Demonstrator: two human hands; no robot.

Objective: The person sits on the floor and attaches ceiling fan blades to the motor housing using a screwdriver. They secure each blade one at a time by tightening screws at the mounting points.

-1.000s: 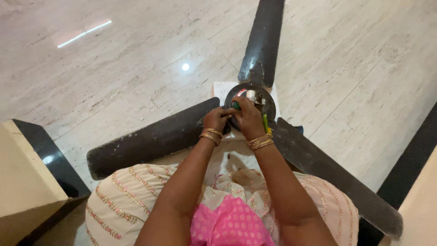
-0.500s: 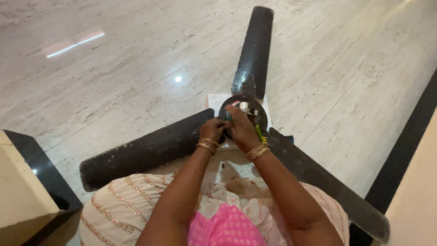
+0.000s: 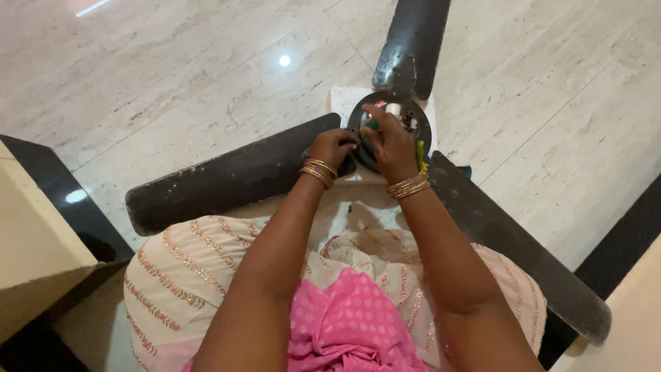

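Note:
A dark ceiling fan lies on the pale stone floor, its round hub [image 3: 412, 124] resting on a white sheet [image 3: 342, 100]. Three blades spread out: one far [image 3: 412, 41], one left [image 3: 227, 179], one right [image 3: 523, 255]. My left hand [image 3: 334, 148] is curled against the hub's near left rim, where the left blade joins. My right hand [image 3: 385, 141] reaches over the hub, fingertips pinching a small green piece [image 3: 372, 125]. A green and yellow tool [image 3: 418, 153] lies on the hub beside my right wrist. Both wrists wear gold bangles.
My knees, under cream patterned cloth [image 3: 186, 275] and a pink garment [image 3: 351, 317], sit right behind the hub. A beige block with a black base [image 3: 41, 227] stands at the left. A black floor band [image 3: 620, 234] runs along the right.
Both hands have stayed at the hub. My right fingers have stretched further across its centre, and the view has shifted slightly.

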